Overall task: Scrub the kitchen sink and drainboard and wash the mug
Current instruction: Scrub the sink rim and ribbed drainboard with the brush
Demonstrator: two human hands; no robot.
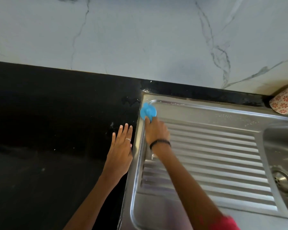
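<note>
Your right hand (156, 131) reaches across the drainboard (206, 155) to its far left corner, where its fingers are curled around a blue scrubber (148, 111). The scrubber sticks out beyond your knuckles and presses on the steel right at the raised rim; the fingertips themselves are hidden beneath the hand and the picture is blurred there, so you cannot tell exactly how they grip. A dark band (160, 143) circles that wrist, and a red sleeve (224, 223) shows at the lower edge.

Your left hand (120, 153) lies flat on the black surface (48, 122), just beside the drainboard's left edge, holding nothing. Its fingers (123, 131) are straight and close together, pointing away from you, and one carries a ring (128, 139).

The drainboard is ribbed stainless steel, with droplets along its far rim. To its right the sink (283, 155) drops away, its drain (282, 180) visible near the frame edge. The mug (284, 102), white with red flower prints, sits on the surface behind the sink at the far right, well apart from both hands. A small puddle (130, 101) glistens on the black surface near the scrubber. Behind everything rises a white marble-veined wall (140, 39).
</note>
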